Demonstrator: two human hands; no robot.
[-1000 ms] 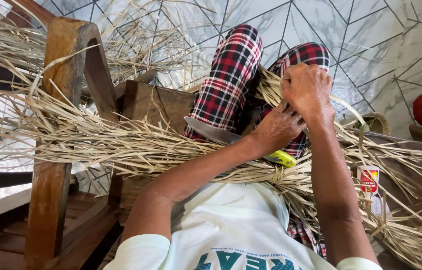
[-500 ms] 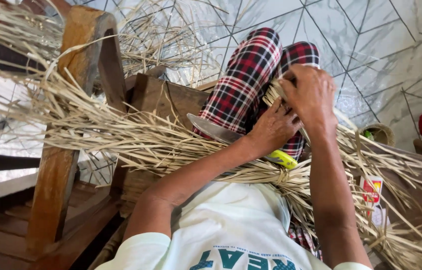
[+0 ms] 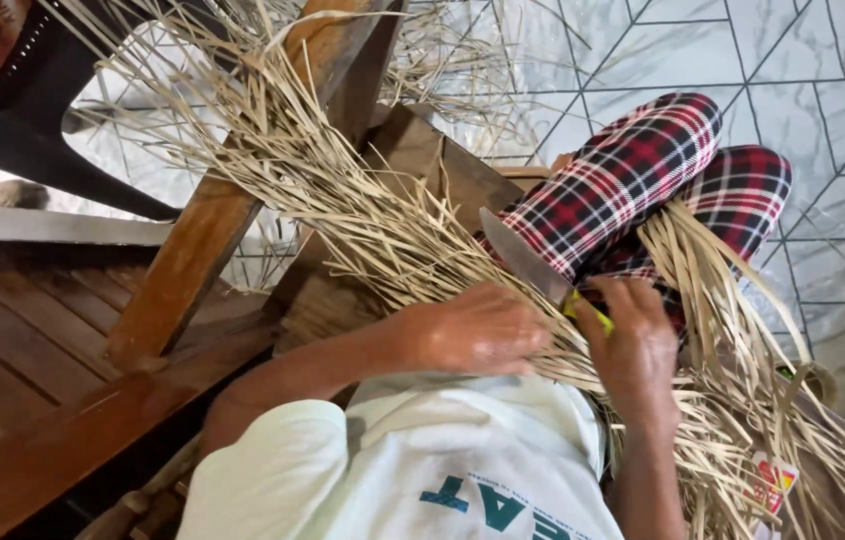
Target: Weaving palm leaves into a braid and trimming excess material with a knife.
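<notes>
A thick bundle of dry, pale straw strips (image 3: pixel 363 220) lies across my lap and over the wooden chair's arm (image 3: pixel 213 230). My left hand (image 3: pixel 473 330) is closed over the strips close to my belly. A knife (image 3: pixel 523 262) with a grey blade and a yellow-green handle lies on the bundle against my plaid-trousered legs (image 3: pixel 643 180), blade pointing up and left. My right hand (image 3: pixel 633 345) is at the handle, fingers curled round its end. More strips (image 3: pixel 733 330) fan out to the right under that hand.
Wooden slats of the chair seat (image 3: pixel 33 340) are at the left. A dark plastic chair (image 3: pixel 53 110) stands at the top left. Grey marbled floor tiles (image 3: pixel 803 90) fill the top right. A small printed packet (image 3: pixel 768 485) lies among the strips at the lower right.
Both hands have come down from the strips at my knees to my lap. The left hand now presses the bundle and the right hand has closed on the knife handle.
</notes>
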